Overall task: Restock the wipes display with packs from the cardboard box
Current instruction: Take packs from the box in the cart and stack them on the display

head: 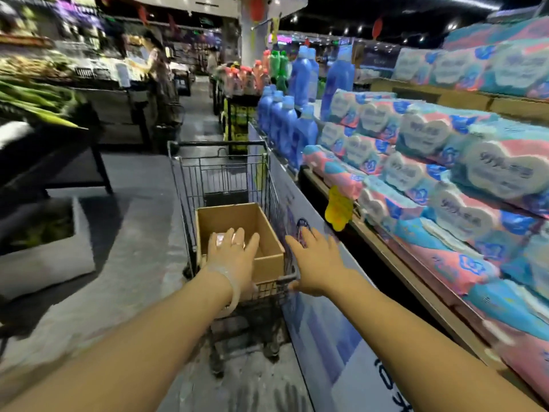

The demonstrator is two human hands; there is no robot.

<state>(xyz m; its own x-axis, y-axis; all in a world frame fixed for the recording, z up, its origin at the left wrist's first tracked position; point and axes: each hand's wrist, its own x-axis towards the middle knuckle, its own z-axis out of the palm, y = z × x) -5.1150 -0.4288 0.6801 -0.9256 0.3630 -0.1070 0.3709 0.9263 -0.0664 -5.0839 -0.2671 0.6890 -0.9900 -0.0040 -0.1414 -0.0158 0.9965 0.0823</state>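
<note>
An open cardboard box point(269, 233) sits in a wire shopping cart point(225, 176) in front of me. My left hand point(231, 254) reaches down into the box, fingers spread over a pale pink pack point(220, 238) that is mostly hidden; I cannot tell whether it touches the pack. My right hand point(315, 260) hovers open beside the box's right wall, over the cart's rim, holding nothing. The wipes display point(439, 185) rises in tiers on the right, stacked with pink and blue packs.
Blue detergent bottles point(285, 123) stand past the wipes. A yellow price tag point(338, 208) hangs on the shelf edge. Produce stands and a grey bin point(47, 263) line the left of the aisle. A person stands far back at left.
</note>
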